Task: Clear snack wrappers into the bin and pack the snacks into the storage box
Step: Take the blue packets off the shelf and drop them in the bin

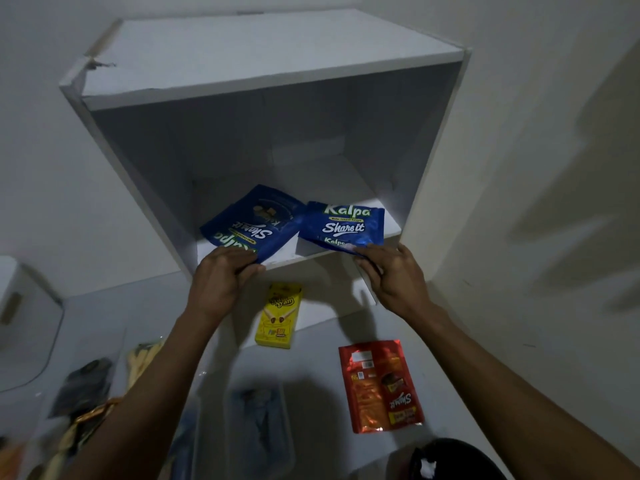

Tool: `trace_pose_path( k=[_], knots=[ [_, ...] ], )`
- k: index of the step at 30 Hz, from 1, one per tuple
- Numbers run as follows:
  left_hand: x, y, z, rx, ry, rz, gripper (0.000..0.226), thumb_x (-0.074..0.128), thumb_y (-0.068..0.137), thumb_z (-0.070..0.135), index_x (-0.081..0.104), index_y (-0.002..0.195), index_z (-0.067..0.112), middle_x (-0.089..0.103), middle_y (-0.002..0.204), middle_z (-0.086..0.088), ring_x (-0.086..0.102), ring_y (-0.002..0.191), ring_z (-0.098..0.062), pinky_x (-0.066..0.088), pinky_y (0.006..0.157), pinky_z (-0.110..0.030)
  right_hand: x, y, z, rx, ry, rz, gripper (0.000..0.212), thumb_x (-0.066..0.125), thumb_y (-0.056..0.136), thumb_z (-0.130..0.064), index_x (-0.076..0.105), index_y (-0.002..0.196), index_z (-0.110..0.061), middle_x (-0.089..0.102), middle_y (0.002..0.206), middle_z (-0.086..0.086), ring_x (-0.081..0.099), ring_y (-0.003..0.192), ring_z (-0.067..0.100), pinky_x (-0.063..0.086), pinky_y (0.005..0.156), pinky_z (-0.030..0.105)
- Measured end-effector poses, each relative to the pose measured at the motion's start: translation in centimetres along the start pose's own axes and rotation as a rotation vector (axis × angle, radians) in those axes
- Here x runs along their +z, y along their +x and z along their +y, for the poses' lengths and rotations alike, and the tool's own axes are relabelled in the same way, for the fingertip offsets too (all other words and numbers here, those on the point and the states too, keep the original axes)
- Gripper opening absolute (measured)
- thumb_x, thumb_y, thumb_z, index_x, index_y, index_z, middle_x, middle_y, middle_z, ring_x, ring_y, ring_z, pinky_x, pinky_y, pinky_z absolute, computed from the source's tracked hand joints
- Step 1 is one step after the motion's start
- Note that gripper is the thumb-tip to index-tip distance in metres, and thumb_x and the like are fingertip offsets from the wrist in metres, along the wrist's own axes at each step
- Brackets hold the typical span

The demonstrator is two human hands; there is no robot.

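Two blue Kalpa snack pouches lie on the floor of an open white storage box (242,88) standing on the table. My left hand (221,282) grips the near edge of the left pouch (249,223), which lies upside down. My right hand (394,275) pinches the near edge of the right pouch (344,225), lifted slightly at the box's front lip. A yellow snack box (278,315) lies on the table just in front of the storage box. A red snack pouch (381,386) lies flat further right and nearer me.
Several blurred wrappers and snack items (86,393) lie at the lower left. A clear plastic tray (259,420) sits near the bottom centre. A black bin (453,459) shows at the bottom edge. A white container (20,306) stands at the far left. Walls close in behind and to the right.
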State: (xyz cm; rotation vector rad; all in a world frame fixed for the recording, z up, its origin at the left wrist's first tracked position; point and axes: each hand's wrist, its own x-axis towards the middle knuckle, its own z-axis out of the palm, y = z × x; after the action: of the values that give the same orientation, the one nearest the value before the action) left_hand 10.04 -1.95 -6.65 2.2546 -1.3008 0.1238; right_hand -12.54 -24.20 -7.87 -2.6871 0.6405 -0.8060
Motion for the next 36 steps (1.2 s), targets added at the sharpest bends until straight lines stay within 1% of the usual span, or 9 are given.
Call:
trace_pose_path(
  k=[4,9,13,18,21,25,29,33,36],
  knots=[
    [0.2,0.1,0.2,-0.056,-0.031,0.042,0.025,0.065,0.089,0.037,0.078,0.094,0.016,0.076,0.097,-0.001,0.066,0.091,-0.024,0.052,0.077,-0.039,-0.5,0.1,0.2,-0.008,0.039,-0.023,0.029,0.057,0.095,-0.033,0.071,0.117,-0.02,0.074,0.114,0.002,0.069,0.094,0.021,0.045,0.082,0.036],
    [0.8,-0.9,1.4,-0.084,-0.027,0.102,0.027,0.059,0.094,0.036,0.075,0.095,0.014,0.074,0.097,-0.005,0.063,0.089,-0.026,0.051,0.075,-0.039,-0.8,0.2,0.1,-0.017,0.077,0.024,0.024,0.062,0.094,-0.028,0.072,0.115,-0.018,0.075,0.109,0.003,0.069,0.089,0.022,0.049,0.08,0.038],
    [1.7,-2.5,2.3,-0.12,-0.005,0.098,0.037,0.049,0.097,0.037,0.066,0.116,0.01,0.069,0.115,-0.013,0.062,0.102,-0.032,0.051,0.079,-0.04,-1.2,0.2,0.0,-0.014,0.1,0.045,0.026,0.061,0.094,-0.029,0.072,0.114,-0.016,0.075,0.106,0.004,0.068,0.087,0.023,0.047,0.076,0.032],
    [2.0,-2.7,1.7,-0.02,0.043,0.061,0.033,0.057,0.094,0.037,0.059,0.114,0.011,0.066,0.115,-0.015,0.062,0.101,-0.032,0.052,0.074,-0.037,-1.9,0.2,-0.5,0.023,0.146,0.077,0.025,0.062,0.095,-0.026,0.072,0.115,-0.014,0.075,0.105,0.008,0.069,0.088,0.024,0.045,0.076,0.024],
    [2.2,-2.6,0.7,0.091,0.051,0.104,0.043,0.046,0.094,0.033,0.067,0.118,0.004,0.069,0.117,-0.016,0.064,0.107,-0.034,0.056,0.084,-0.045,-2.2,-0.5,-1.0,0.058,0.187,0.124,0.026,0.063,0.094,-0.025,0.072,0.115,-0.012,0.075,0.106,0.009,0.07,0.089,0.024,0.051,0.075,0.026],
    [2.8,-2.0,1.9,0.154,-0.013,0.187,0.041,0.044,0.093,0.024,0.072,0.108,-0.002,0.072,0.106,-0.019,0.067,0.099,-0.035,0.047,0.09,-0.037,-3.4,-2.7,-1.7,0.173,0.241,0.22,0.03,0.06,0.095,-0.03,0.071,0.117,-0.014,0.075,0.107,0.003,0.065,0.085,0.007,0.045,0.075,0.009],
    [4.1,-1.9,6.2,0.267,-0.172,0.273,0.03,0.053,0.093,0.014,0.07,0.104,-0.008,0.072,0.099,-0.023,0.069,0.092,-0.035,0.053,0.086,-0.041,-5.9,-6.6,-1.9,0.321,0.256,0.339,0.021,0.062,0.096,-0.022,0.074,0.111,-0.014,0.074,0.089,-0.005,0.062,0.073,0.005,0.046,0.067,0.009],
    [4.1,-2.3,11.9,0.318,-0.27,0.348,0.024,0.058,0.096,0.014,0.072,0.101,-0.004,0.073,0.093,-0.019,0.068,0.084,-0.025,0.05,0.08,-0.026,-8.9,-11.6,-0.8,0.504,0.239,0.454,0.014,0.063,0.095,-0.016,0.075,0.102,-0.013,0.07,0.086,-0.011,0.061,0.073,-0.012,0.041,0.066,0.003],
    [4.3,-3.0,16.4,0.324,-0.349,0.334,0.021,0.061,0.095,0.015,0.073,0.102,-0.001,0.074,0.094,-0.015,0.07,0.079,-0.023,0.054,0.073,-0.028,-11.4,-15.9,0.7,0.634,0.207,0.516,0.013,0.064,0.095,-0.015,0.075,0.099,-0.011,0.071,0.083,-0.007,0.061,0.072,-0.015,0.039,0.064,0.001]
  ],
)
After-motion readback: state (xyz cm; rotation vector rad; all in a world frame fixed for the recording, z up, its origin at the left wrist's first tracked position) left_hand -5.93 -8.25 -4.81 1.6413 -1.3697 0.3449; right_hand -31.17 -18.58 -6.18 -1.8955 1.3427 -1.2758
